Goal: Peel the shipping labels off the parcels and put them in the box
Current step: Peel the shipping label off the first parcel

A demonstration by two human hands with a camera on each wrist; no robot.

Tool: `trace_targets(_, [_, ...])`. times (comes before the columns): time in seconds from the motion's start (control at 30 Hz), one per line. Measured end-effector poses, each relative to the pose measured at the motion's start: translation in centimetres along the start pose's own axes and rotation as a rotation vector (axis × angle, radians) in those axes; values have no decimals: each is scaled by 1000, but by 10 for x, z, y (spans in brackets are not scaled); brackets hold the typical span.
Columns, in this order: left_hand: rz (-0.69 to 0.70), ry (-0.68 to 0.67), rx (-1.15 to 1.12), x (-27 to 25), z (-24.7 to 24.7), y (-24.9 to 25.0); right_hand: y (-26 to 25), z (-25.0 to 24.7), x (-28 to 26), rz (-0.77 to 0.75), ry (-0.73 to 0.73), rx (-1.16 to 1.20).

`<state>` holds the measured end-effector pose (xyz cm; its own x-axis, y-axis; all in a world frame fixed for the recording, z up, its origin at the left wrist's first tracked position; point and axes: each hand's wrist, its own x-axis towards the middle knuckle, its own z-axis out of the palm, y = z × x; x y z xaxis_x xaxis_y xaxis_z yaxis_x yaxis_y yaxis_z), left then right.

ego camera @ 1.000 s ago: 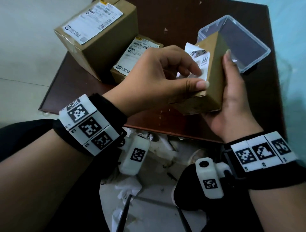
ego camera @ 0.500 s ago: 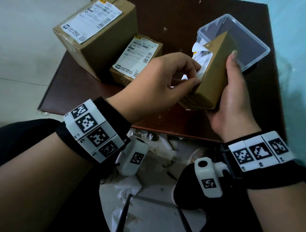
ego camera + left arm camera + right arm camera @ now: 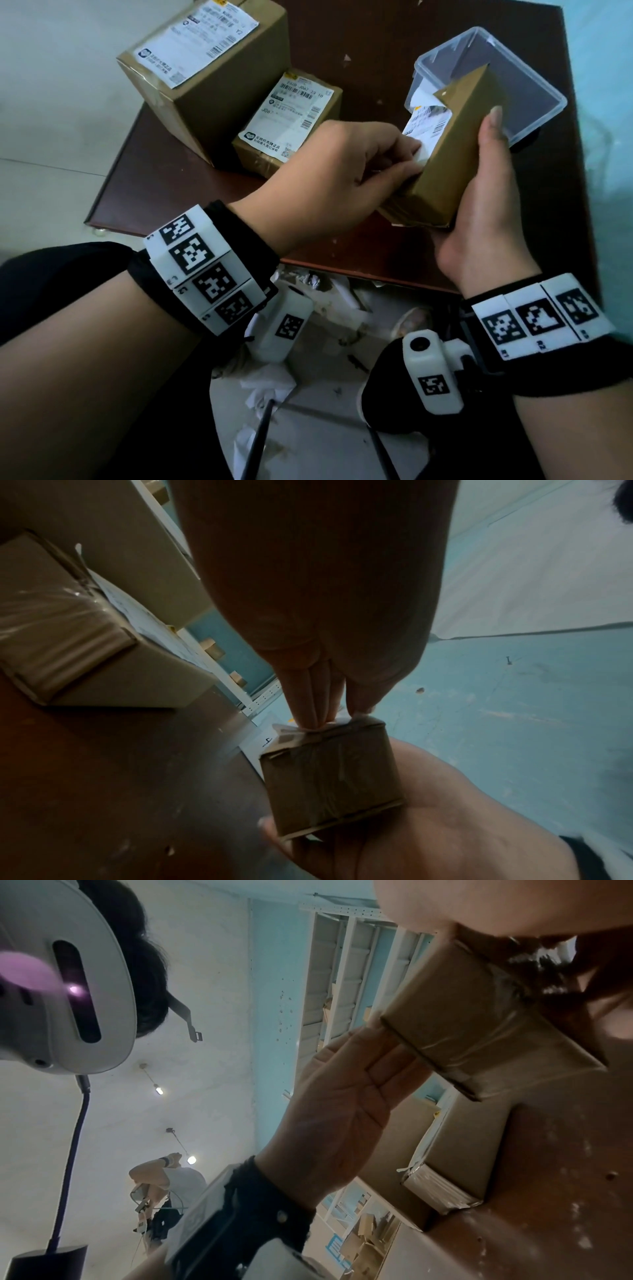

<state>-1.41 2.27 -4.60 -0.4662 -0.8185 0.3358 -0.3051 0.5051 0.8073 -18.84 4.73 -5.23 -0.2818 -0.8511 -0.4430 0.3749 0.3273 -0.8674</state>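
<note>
My right hand (image 3: 479,205) grips a small brown parcel (image 3: 455,150) from the right side, thumb up along its edge, tilted above the table. Its white shipping label (image 3: 426,126) is partly peeled, the top end curled away from the cardboard. My left hand (image 3: 416,159) pinches the label's lower end between thumb and fingers. In the left wrist view the fingertips (image 3: 318,718) squeeze white paper at the parcel's (image 3: 329,777) top edge. The clear plastic box (image 3: 555,102) stands just behind the parcel. From the right wrist view the parcel (image 3: 479,1031) shows its taped end.
Two more brown parcels lie at the back left of the dark brown table (image 3: 376,41), a large one (image 3: 219,89) and a flat one (image 3: 287,120), both labelled. Crumpled paper (image 3: 267,383) litters the floor below. Another person (image 3: 164,1185) stands far off.
The parcel has tilted and shifted up and right toward the plastic box. My left hand moved from lying across the parcel's front to pinching the label's lower end; the label's top has curled freer.
</note>
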Motion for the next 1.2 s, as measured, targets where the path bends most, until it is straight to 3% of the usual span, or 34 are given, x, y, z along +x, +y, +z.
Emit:
trace_targets(0.17, [-38,-6,12,2,-2,0,5,5,-1,20,-88,-69])
trace_targets(0.53, [-178,-14,-17,5,-4,3,2,6,-7,27,-21,-77])
trace_targets(0.7, [-260,-83,-47,7,-7,-2,0,7,-9,38,-12,-115])
trace_targets(1.2, [-538,30,-451,8,-4,8,-8,5,-6,71,-34,-96])
